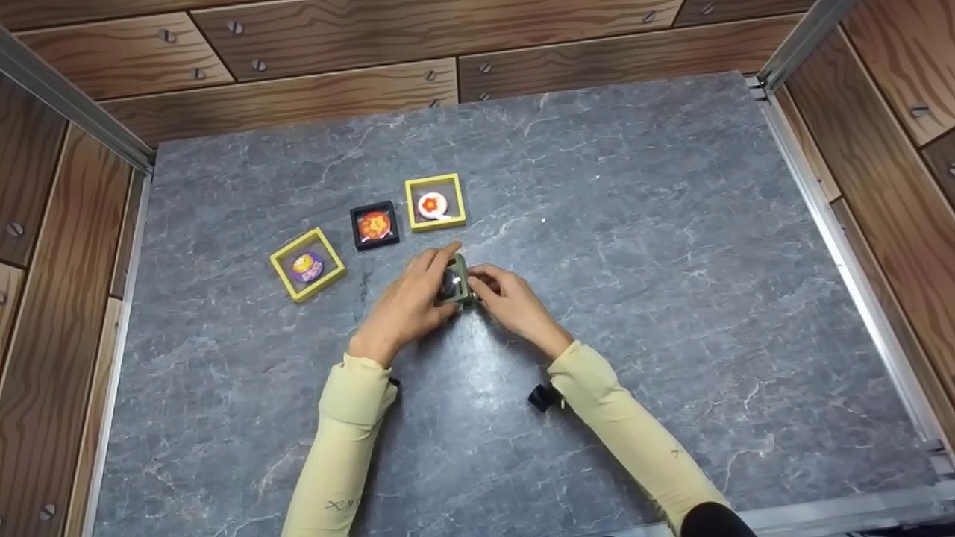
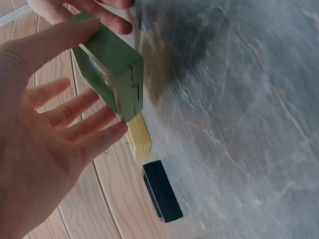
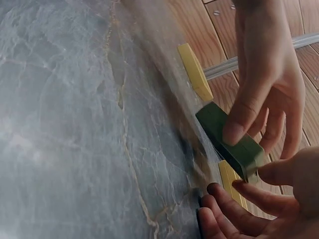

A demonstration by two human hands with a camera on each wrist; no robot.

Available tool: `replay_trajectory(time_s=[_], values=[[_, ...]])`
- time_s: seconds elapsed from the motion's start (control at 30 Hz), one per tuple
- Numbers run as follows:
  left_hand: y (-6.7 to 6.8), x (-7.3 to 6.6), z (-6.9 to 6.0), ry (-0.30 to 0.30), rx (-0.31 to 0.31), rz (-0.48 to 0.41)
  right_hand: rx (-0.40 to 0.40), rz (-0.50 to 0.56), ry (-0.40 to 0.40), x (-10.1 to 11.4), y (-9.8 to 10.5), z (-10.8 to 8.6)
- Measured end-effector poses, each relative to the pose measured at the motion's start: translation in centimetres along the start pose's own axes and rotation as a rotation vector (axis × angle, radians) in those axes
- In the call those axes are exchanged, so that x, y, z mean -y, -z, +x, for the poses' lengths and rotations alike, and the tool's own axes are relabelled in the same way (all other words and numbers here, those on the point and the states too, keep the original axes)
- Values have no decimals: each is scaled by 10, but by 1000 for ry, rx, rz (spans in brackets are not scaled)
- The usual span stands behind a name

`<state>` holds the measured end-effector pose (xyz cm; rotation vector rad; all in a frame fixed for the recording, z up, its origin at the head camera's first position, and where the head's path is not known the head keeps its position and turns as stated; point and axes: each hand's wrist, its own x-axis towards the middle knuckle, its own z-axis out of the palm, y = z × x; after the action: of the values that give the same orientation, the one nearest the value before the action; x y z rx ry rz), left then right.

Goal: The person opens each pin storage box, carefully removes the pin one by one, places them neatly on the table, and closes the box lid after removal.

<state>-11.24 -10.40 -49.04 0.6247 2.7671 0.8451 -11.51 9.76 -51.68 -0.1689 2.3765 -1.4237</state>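
A small green square display frame (image 1: 464, 277) with a clear window is between both hands, just above the grey marbled tabletop. My left hand (image 1: 410, 302) grips it from the left; in the left wrist view the thumb lies across one side of the green frame (image 2: 117, 57) and the fingertips support the opposite side. From the right, my right hand (image 1: 515, 300) pinches the frame's near right corner between thumb and index finger, while its other fingers curl loosely below, as the right wrist view shows. What lies inside the window is mostly hidden by the left hand.
Beyond the left hand lie a yellow frame (image 1: 286, 280) with a purple round badge, a black frame (image 1: 357, 227) with an orange one, and another yellow frame (image 1: 409, 205) with a white flower badge. Wood-patterned panels (image 1: 336, 89) wall the table's back and sides.
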Motion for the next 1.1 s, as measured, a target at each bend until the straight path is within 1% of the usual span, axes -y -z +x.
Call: replay_trajectory(time_s=[0.3, 0.43, 0.6, 0.73, 0.87, 1.03, 1.1], values=[[-2, -2, -9, -40, -24, 4, 20, 32, 12, -1, 6, -2], [-3, -2, -13, -42, -41, 15, 37, 87, 29, -5, 8, -3], [-5, -4, -14, -61, -51, 7, 58, 176, 43, -11, 11, -4], [-5, -7, -13, -84, -49, 3, 102, 268, 31, -14, 15, -5], [-6, -10, -15, -125, -49, 0, 172, 376, -24, -16, 21, -7], [-5, -15, -18, -184, -56, -16, 266, 564, -86, -18, 29, -9], [-5, -18, -20, -199, -55, -20, 309, 634, -111, -19, 30, -11]])
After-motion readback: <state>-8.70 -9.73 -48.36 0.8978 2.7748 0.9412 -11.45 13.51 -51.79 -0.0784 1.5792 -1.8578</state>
